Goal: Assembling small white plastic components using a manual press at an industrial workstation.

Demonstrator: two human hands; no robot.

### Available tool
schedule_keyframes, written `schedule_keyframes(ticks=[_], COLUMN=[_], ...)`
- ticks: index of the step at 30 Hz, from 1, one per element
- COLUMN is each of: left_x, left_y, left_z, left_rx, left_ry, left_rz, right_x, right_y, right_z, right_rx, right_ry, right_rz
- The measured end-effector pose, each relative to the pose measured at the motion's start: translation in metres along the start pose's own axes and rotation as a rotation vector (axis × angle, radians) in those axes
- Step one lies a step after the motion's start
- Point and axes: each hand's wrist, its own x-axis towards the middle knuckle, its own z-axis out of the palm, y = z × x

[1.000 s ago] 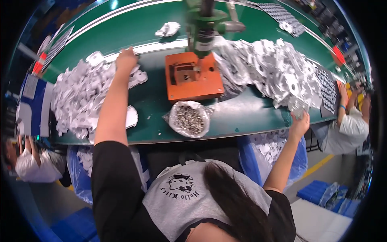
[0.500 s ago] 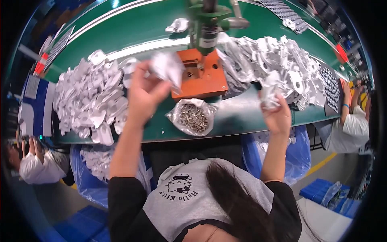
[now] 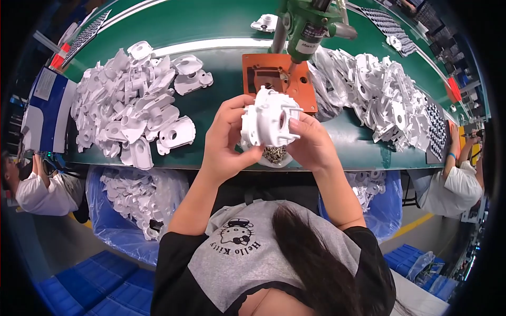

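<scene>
In front of my chest, above the near table edge, both hands hold white moulded plastic housing parts pressed against each other. My left hand grips the left part, its thumb below and its fingers behind. My right hand closes round the right part, with the thumb on its near face beside a round opening. Just beyond them lies an orange fixture block, under the head of a green press. A bag of small metal screws is partly hidden beneath the housing parts.
Piles of white plastic parts lie on the left and right of the green table. Plastic-lined blue bins with more parts stand below its edge. A blue-and-white box stands far left. Other people work at both sides.
My hands were apart, each with a white part, the left near the fixture and the right by the right pile. They have come together at the middle, parts touching.
</scene>
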Motion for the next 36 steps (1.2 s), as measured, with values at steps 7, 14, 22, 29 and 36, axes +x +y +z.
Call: schedule_keyframes(ticks=[7, 14, 22, 29, 36], left_x=[-0.001, -0.014, 0.024, 0.069, 0.066], left_y=[-0.005, -0.011, -0.023, -0.066, -0.086], left_z=[0.007, 0.029, -0.005, -0.008, 0.009], left_rx=[-0.022, -0.165, 0.346, 1.295, 1.437], left_ry=[0.044, 0.210, 0.240, -0.337, -0.281], left_rz=[-0.004, -0.216, -0.184, 0.208, 0.316], right_x=[0.004, 0.019, 0.022, 0.093, 0.107], right_y=[-0.003, 0.004, -0.028, -0.104, -0.105], right_z=[0.009, -0.001, -0.042, -0.174, -0.185], right_rx=[-0.021, -0.222, -1.011, -1.908, -2.076], right_ry=[0.067, 0.283, 0.318, 0.534, 0.467], right_rz=[-0.017, -0.095, -0.438, -0.252, -0.147])
